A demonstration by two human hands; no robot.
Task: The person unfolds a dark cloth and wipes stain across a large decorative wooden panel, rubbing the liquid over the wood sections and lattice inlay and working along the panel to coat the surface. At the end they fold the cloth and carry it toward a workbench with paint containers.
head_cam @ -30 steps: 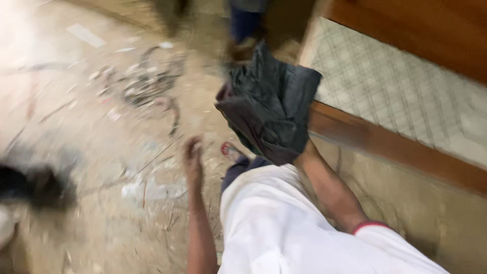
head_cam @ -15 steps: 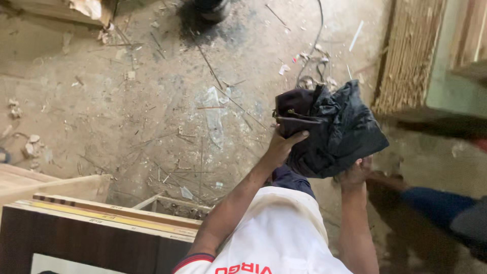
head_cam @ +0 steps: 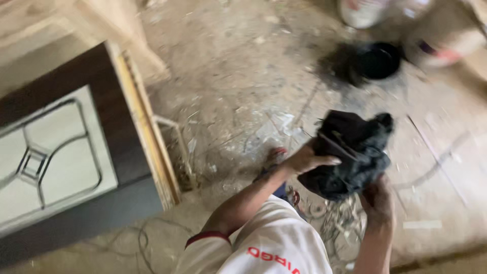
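A crumpled black cloth (head_cam: 352,152) is held in front of me above a dusty floor. My left hand (head_cam: 307,161) grips its left side, fingers laid over the fabric. Under the bundle's lower right edge my right hand (head_cam: 376,200) holds it from below. My white sleeves with red trim show at the bottom of the view. One sandalled foot (head_cam: 274,158) shows on the floor below my left forearm.
A dark wooden door panel (head_cam: 66,167) with a pale inset lies flat at the left. A black round bowl (head_cam: 378,61) sits on the floor at the upper right, near white containers (head_cam: 362,11). Wire scraps (head_cam: 335,223) and debris litter the concrete floor (head_cam: 228,76).
The view has swung round, so the door panel now fills the left side and a black bowl appears at the top right. Both hands keep hold of the black cloth.
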